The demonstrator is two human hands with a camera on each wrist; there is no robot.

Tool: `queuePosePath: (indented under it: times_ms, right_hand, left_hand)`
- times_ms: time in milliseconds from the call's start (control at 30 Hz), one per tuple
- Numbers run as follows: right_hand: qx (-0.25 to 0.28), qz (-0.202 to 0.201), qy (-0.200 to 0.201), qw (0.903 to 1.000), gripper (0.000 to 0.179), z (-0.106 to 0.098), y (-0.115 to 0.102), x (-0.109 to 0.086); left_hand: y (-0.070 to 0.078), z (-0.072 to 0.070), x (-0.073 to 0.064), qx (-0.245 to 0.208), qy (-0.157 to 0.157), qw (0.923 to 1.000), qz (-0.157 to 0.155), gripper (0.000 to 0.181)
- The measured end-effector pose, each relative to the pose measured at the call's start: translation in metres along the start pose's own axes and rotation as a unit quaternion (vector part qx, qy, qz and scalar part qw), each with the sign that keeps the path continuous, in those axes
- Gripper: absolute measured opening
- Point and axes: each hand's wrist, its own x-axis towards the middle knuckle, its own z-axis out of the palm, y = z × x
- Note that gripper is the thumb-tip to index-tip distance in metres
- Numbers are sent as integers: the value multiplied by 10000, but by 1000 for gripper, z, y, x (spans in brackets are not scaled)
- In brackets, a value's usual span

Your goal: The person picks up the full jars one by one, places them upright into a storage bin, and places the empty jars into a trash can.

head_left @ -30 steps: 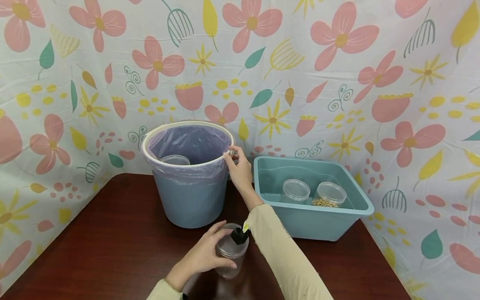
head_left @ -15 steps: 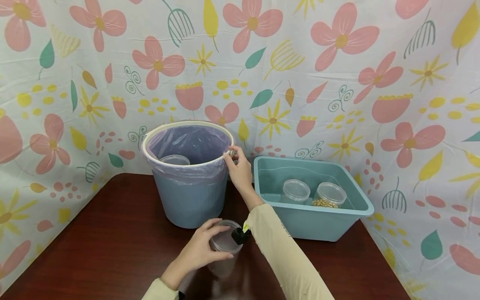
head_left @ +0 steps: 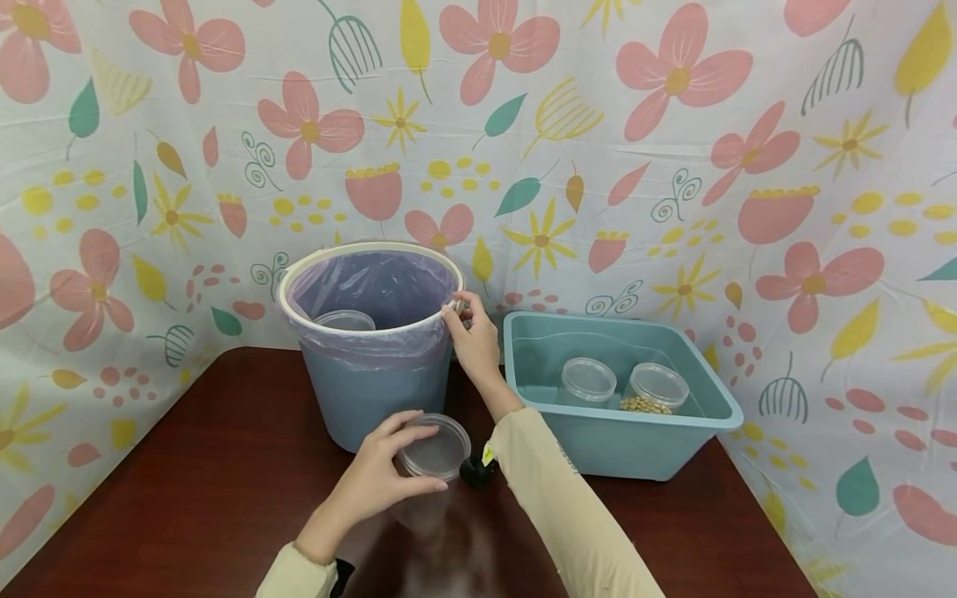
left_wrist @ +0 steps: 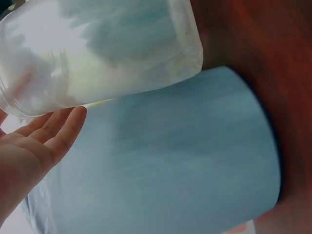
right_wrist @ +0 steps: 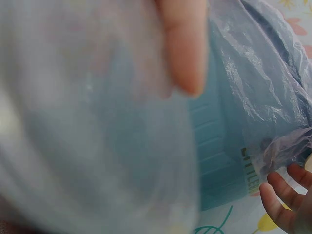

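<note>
A clear plastic jar with a round lid is gripped near its top by my left hand, thumb on the near side and fingers on the far side. It is held up just in front of a blue trash bin. My right hand pinches the white rim ring of the bin at its right side, over a thin purple bag. Inside the bin, the round top of another clear container shows. Close to the right wrist camera, the held jar is a blurred shape.
A teal plastic basin stands right of the bin. In it are a clear lidded jar and a second jar with tan bean-like pieces. The dark wood table meets a flowered cloth behind.
My left hand has brought the jar leftward and up, nearer the bin's front. The right hand stays on the rim.
</note>
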Motion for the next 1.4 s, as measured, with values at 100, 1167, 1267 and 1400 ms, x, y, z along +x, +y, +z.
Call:
queuePosePath:
  times_ms: [100, 1167, 1267, 1400]
  right_hand:
    - [-14, -25, -10, 10000, 31, 0, -1, 0]
    - [-115, 185, -87, 9997, 36, -1, -2, 0]
    - [-86, 161, -97, 9998, 35, -1, -2, 0]
    - [-24, 137, -95, 9999, 35, 0, -1, -1]
  left_hand:
    - [1, -9, 4, 14, 115, 9998, 172, 62]
    - [50, -109, 67, 373, 1398, 9722, 1840, 59]
    - [55, -121, 74, 312, 1642, 9667, 1938, 59]
    - [63, -131, 83, 316, 1934, 9581, 2091, 59]
